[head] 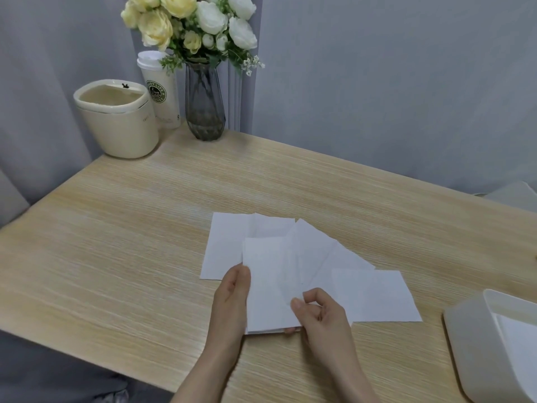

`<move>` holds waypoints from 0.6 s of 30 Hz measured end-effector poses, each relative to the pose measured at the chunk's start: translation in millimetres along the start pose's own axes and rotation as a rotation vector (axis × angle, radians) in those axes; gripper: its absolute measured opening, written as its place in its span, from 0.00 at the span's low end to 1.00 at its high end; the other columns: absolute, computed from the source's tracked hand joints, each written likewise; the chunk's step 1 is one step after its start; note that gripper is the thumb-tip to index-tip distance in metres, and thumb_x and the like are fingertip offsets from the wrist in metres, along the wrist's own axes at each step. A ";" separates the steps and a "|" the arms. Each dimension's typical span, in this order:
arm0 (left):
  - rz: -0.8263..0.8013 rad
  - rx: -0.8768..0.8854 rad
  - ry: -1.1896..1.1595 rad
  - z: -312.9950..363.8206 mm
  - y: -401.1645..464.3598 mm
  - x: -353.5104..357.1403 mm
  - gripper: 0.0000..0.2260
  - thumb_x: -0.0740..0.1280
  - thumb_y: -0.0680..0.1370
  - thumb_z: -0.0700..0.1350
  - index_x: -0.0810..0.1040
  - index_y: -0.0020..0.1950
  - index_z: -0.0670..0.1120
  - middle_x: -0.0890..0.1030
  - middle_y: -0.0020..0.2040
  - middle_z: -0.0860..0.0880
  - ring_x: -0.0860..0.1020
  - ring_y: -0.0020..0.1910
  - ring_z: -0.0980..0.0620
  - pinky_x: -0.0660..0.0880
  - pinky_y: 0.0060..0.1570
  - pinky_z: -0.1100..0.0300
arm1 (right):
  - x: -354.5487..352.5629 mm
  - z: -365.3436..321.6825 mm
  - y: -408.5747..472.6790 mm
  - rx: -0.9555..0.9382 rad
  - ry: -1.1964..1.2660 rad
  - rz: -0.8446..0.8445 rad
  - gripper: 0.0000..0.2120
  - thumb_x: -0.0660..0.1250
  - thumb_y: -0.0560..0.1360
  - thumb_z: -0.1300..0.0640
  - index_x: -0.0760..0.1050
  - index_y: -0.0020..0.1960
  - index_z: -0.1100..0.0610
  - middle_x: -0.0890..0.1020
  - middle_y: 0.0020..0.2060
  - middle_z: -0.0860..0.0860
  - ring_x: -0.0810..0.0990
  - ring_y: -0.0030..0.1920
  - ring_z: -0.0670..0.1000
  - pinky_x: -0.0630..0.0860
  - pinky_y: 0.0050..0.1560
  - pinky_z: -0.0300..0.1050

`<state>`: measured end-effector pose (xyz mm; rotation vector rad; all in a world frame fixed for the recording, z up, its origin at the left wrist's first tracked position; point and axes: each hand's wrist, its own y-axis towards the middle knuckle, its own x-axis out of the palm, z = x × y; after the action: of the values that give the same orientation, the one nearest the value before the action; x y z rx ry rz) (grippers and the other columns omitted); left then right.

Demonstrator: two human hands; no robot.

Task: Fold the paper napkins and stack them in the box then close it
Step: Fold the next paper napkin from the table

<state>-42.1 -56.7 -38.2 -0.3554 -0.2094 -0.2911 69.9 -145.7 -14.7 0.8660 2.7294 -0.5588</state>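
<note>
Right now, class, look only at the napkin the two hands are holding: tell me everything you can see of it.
The held napkin is plain white, thin paper, rectangular, its long side running away from the person. The left hand grips its left edge; the right hand pinches its lower right part, fingertips showing under the near edge. That edge looks layered, so it seems already folded. It sits above the wooden table, overlapping the other napkins fanned out there.

On the wooden counter [116,228], white paper napkins [363,292] lie fanned and overlapping. Both hands hold one folded napkin [270,286]: the left hand [232,298] at its 9 o'clock edge, the right hand [319,312] pinching near 5 o'clock. An open white box [470,344] sits at 3 o'clock, a vase of flowers [205,106] at 11.
</note>
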 end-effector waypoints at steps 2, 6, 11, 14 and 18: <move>-0.019 -0.006 -0.010 -0.2 -0.9 -0.3 0.08 0.61 0.82 0.41 0.80 0.56 0.47 0.86 0.49 0.46 0.84 0.46 0.50 0.76 0.44 0.55 | -0.4 2.2 -0.9 -0.009 -0.021 0.019 0.09 0.68 0.76 0.56 0.72 0.39 0.55 0.76 0.22 0.45 0.75 0.29 0.46 0.67 0.38 0.40; -0.037 -0.011 0.002 -0.5 -2.7 0.0 0.10 0.60 0.82 0.39 0.78 0.57 0.47 0.86 0.48 0.46 0.84 0.46 0.49 0.78 0.43 0.56 | 0.2 3.3 -4.5 -0.138 -0.131 0.128 0.09 0.70 0.73 0.52 0.73 0.50 0.43 0.77 0.39 0.36 0.75 0.36 0.40 0.69 0.41 0.36; -0.148 -0.024 0.008 -0.7 -13.5 10.0 0.11 0.59 0.83 0.40 0.78 0.60 0.48 0.85 0.52 0.47 0.84 0.51 0.48 0.79 0.45 0.57 | -0.5 -0.6 -1.8 -0.179 -0.034 0.038 0.27 0.64 0.78 0.52 0.57 0.71 0.39 0.67 0.64 0.29 0.66 0.64 0.29 0.66 0.62 0.29; -0.199 0.006 0.031 -0.8 -19.5 20.4 0.10 0.61 0.83 0.43 0.78 0.61 0.51 0.85 0.55 0.50 0.83 0.55 0.48 0.78 0.53 0.49 | 0.6 0.7 -5.4 -0.180 0.028 -0.010 0.28 0.62 0.78 0.50 0.50 0.69 0.33 0.58 0.64 0.22 0.58 0.61 0.19 0.60 0.55 0.17; -0.205 0.054 0.083 -1.3 -22.8 29.3 0.16 0.65 0.75 0.48 0.77 0.64 0.52 0.84 0.57 0.53 0.81 0.57 0.52 0.77 0.60 0.45 | -1.8 1.9 -8.2 -0.187 0.062 -0.013 0.29 0.61 0.78 0.50 0.47 0.67 0.29 0.57 0.63 0.22 0.59 0.61 0.19 0.62 0.55 0.18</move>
<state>-21.7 -84.8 -25.0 -0.2682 -0.1723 -0.5002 66.7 -153.6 -13.5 0.8327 2.7887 -0.2772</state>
